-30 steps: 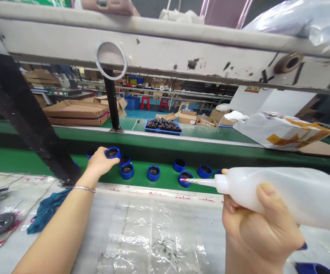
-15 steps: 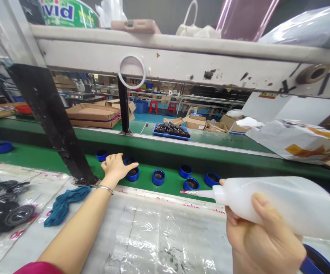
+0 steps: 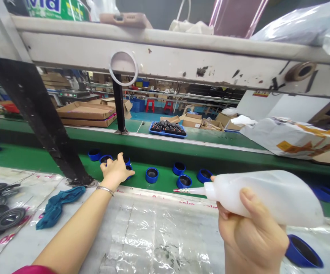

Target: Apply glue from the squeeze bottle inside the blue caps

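Observation:
My left hand [image 3: 116, 172] reaches over the green belt [image 3: 165, 182], fingers spread, among several blue ring-shaped cups with dark insides. Its thumb lies over one blue cup [image 3: 129, 167], partly hidden by the hand; whether they touch I cannot tell. Another blue cup [image 3: 105, 158] is just beyond the fingers. My right hand [image 3: 250, 224] is wrapped around a translucent white squeeze bottle [image 3: 267, 194], held on its side. The bottle's narrow nozzle, with a red-and-white patterned tip [image 3: 183, 190], points left, in front of a blue cup [image 3: 184, 181].
A blue cup [image 3: 304, 251] stands on the plastic-covered table [image 3: 142, 232] beside my right wrist. Black round parts [image 3: 8, 219] and a teal cloth [image 3: 59, 205] lie at left. A dark post [image 3: 39, 121] and an overhead shelf beam [image 3: 165, 57] frame the belt.
The whole view has shifted slightly. My left hand has moved a little left relative to the cups, uncovering part of them. The bottle stays in my right hand, its nozzle still pointing left.

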The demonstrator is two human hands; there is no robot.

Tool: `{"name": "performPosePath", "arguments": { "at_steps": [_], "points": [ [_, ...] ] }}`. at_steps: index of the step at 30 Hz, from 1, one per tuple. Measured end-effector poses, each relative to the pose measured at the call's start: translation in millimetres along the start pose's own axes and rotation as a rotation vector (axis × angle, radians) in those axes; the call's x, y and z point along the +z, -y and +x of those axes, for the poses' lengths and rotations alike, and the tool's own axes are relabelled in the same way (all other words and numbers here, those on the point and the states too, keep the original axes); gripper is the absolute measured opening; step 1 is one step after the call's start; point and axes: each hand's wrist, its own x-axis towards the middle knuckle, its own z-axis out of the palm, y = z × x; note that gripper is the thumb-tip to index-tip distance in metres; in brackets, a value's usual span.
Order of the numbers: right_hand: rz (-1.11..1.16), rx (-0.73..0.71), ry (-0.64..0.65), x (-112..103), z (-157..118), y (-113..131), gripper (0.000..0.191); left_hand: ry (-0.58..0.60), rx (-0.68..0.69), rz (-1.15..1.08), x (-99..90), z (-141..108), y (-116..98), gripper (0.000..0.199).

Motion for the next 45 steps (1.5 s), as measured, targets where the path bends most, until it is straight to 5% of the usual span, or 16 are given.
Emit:
{"name": "performPosePath", "arguments": {
  "at_steps": [5, 15, 22, 32, 45],
  "points": [
    [-0.015, -0.006, -0.065, 2.2, 1.9, 3.6, 0.033, -0.014, 0.08, -0.108, -9.9, -10.2, -4.6, 0.09],
    [0.021, -0.016, -0.072, 1.9, 3.0, 2.9, 0.04, 0.3, 0.726, -0.74, -48.3, -88.3, -38.9, 0.096],
    [0.0, -0.06, 0.023, 1.4, -3.8, -2.4, 0.034, 0.33, 0.818, -0.778, -53.3, -101.1, -41.6, 0.099],
    [-0.023, -0.163, 0.037, 0.2, -5.1, -10.4, 0.031, 0.137, 0.943, -0.589, -56.5, -103.0, -36.9, 0.101],
    [-0.318, -0.367, 0.329, -31.3, -10.2, -39.2, 0.028, 0.171, 0.965, -0.504, -61.4, -107.0, -38.8, 0.104]
  ]
}}
